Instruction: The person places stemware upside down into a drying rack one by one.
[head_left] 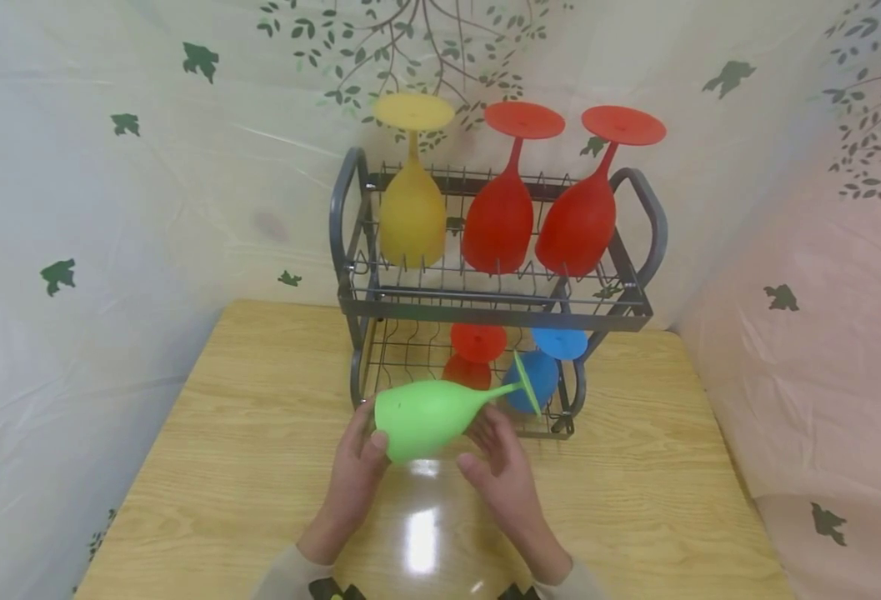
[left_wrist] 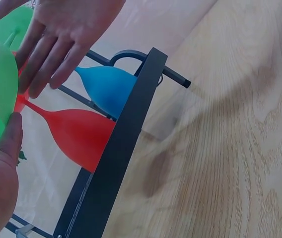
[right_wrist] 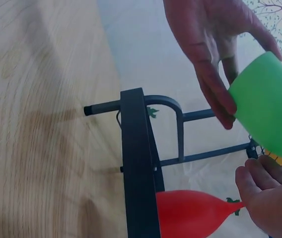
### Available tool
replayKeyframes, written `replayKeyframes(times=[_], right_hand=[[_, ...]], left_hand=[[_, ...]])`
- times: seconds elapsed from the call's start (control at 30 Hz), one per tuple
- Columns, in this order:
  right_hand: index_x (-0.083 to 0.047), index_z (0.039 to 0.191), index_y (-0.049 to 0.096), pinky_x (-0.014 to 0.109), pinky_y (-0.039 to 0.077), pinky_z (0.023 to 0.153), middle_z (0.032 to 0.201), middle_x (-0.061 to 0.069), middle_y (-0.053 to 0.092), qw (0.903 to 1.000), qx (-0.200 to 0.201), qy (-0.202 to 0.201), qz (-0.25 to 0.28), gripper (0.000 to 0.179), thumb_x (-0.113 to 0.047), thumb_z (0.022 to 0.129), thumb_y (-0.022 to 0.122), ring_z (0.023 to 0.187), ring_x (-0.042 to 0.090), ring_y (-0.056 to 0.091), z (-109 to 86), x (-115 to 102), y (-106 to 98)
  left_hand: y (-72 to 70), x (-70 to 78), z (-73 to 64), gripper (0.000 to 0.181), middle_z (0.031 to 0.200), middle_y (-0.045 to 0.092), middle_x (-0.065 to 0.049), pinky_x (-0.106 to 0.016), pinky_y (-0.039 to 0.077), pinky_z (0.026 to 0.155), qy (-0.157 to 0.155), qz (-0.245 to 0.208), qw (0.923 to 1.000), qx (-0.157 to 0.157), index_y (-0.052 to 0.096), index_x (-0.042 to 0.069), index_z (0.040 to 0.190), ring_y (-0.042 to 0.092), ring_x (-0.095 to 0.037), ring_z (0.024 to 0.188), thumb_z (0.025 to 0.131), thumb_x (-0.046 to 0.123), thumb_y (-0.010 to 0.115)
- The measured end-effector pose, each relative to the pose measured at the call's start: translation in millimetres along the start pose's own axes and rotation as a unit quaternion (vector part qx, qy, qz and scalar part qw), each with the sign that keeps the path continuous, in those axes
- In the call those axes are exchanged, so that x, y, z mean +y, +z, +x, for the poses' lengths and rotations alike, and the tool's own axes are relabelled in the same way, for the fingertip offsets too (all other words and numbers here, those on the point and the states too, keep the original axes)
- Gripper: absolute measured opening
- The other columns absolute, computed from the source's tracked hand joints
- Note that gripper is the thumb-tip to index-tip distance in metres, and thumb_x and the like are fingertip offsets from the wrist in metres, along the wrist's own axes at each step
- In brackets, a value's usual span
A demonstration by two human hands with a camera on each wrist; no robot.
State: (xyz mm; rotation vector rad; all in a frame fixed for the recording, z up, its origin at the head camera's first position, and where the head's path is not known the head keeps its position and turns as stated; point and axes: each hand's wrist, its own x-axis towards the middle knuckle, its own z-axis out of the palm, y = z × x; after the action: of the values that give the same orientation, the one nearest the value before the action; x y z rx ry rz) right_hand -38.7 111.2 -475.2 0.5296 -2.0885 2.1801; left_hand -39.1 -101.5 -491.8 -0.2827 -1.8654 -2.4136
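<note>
A green plastic wine glass (head_left: 428, 417) lies sideways in the air in front of the rack, its foot pointing right. My left hand (head_left: 356, 467) grips its bowl near the rim, with the thumb on the near side and the fingers on the far side. Under the stem end of the bowl is my right hand (head_left: 506, 475), palm turned toward the glass and thumb apart from it. Its fingers look loosely extended in the right wrist view, close beside the green bowl (right_wrist: 270, 106).
A dark two-tier dish rack (head_left: 496, 310) stands on the wooden table (head_left: 260, 433). Upside down on top are a yellow wine glass (head_left: 412, 217) and two red ones (head_left: 498, 221). The lower tier holds a red glass (head_left: 478, 342) and a blue glass (head_left: 538, 375).
</note>
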Motion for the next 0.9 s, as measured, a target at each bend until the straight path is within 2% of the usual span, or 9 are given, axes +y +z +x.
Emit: replayKeyframes(times=[0.13, 0.27, 0.43, 0.53, 0.77, 0.9], right_hand=[[-0.002, 0.156, 0.038, 0.032, 0.041, 0.115, 0.158, 0.014, 0.045, 0.9999, 0.004, 0.011, 0.000, 0.068, -0.013, 0.097, 0.070, 0.141, 0.021, 0.050, 1.6, -2.7, 4.8], [-0.003, 0.156, 0.038, 0.033, 0.042, 0.114, 0.158, 0.014, 0.046, 0.9996, 0.018, 0.024, -0.001, 0.069, -0.010, 0.096, 0.071, 0.142, 0.030, 0.048, 4.2, -5.3, 7.5], [0.000, 0.155, 0.038, 0.034, 0.042, 0.114, 0.157, 0.017, 0.046, 0.9981, 0.036, 0.049, -0.010, 0.071, -0.006, 0.094, 0.072, 0.142, 0.036, 0.047, 7.6, -9.0, 11.2], [0.001, 0.154, 0.037, 0.035, 0.043, 0.113, 0.156, 0.017, 0.046, 0.9968, 0.044, 0.065, -0.016, 0.071, -0.005, 0.093, 0.073, 0.142, 0.037, 0.048, 9.3, -10.4, 13.6], [-0.001, 0.154, 0.039, 0.036, 0.045, 0.111, 0.155, 0.017, 0.048, 0.9965, 0.047, 0.066, -0.020, 0.071, -0.005, 0.092, 0.074, 0.140, 0.035, 0.050, 12.3, -8.4, 16.7], [0.000, 0.154, 0.038, 0.039, 0.045, 0.111, 0.154, 0.018, 0.048, 0.9968, 0.041, 0.067, -0.019, 0.072, -0.006, 0.092, 0.074, 0.140, 0.035, 0.050, 12.7, -6.3, 18.5]], left_hand=[[1.9, -0.2, -1.2, 0.065, 0.149, 0.046, -0.029, -0.039, 0.059, 0.094, -0.010, 0.016, 0.9998, 0.011, 0.034, 0.005, 0.159, 0.064, -0.031, 0.117, 0.106, 0.037, 0.054], [1.6, -2.1, -2.6, 0.063, 0.156, 0.041, -0.028, -0.037, 0.056, 0.099, -0.014, 0.044, 0.9989, 0.007, 0.033, 0.004, 0.159, 0.057, -0.042, 0.129, 0.106, 0.030, 0.056], [-2.6, -5.2, -4.9, 0.073, 0.161, 0.035, -0.025, -0.036, 0.050, 0.105, -0.005, 0.066, 0.9978, -0.012, 0.030, 0.004, 0.160, 0.042, -0.049, 0.142, 0.104, 0.039, 0.061], [-5.4, -6.0, -7.0, 0.075, 0.162, 0.033, -0.025, -0.037, 0.050, 0.105, -0.011, 0.067, 0.9974, -0.023, 0.028, 0.007, 0.162, 0.042, -0.050, 0.141, 0.103, 0.039, 0.063], [-9.8, -6.9, -11.6, 0.076, 0.164, 0.031, -0.024, -0.040, 0.053, 0.103, -0.047, 0.070, 0.9959, -0.034, 0.027, 0.018, 0.164, 0.044, -0.050, 0.140, 0.098, 0.012, 0.065], [-14.4, -9.6, -14.4, 0.075, 0.165, 0.030, -0.021, -0.043, 0.050, 0.106, -0.039, 0.094, 0.9942, -0.036, 0.028, 0.023, 0.164, 0.044, -0.049, 0.141, 0.099, 0.013, 0.064]])
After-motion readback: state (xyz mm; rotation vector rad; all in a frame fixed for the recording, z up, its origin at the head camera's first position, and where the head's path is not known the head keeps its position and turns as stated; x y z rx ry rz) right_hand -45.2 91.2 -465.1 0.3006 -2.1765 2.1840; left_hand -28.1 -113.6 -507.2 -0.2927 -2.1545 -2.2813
